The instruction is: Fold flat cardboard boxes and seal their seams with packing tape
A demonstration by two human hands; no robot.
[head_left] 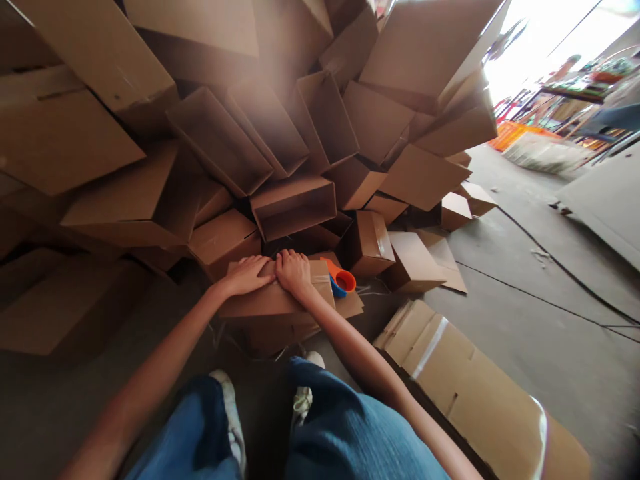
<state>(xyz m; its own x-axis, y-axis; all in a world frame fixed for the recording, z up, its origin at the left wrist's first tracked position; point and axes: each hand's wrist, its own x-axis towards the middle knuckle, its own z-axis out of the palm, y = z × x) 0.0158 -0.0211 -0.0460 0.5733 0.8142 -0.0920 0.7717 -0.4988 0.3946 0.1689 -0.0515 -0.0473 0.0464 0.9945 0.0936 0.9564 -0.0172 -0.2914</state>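
A closed cardboard box [270, 301] sits low in front of my feet, its top facing me. My left hand [249, 275] lies flat across the top of this box, fingers stretched toward the right. Beside it my right hand [293, 270] presses on the same top, fingers extended toward the far edge. The two hands nearly touch, and neither grips anything. Just right of the box is an orange and blue tape dispenser [344, 280]. A strip of clear tape [320, 279] shows on the right part of the box top.
A high heap of cardboard boxes [300, 207], several with open mouths, rises right behind the work spot. On the floor to the right lies a strapped bundle of flattened cartons [465, 380]. Dark cables [545, 250] cross the grey floor. An orange crate [517, 133] stands farther back.
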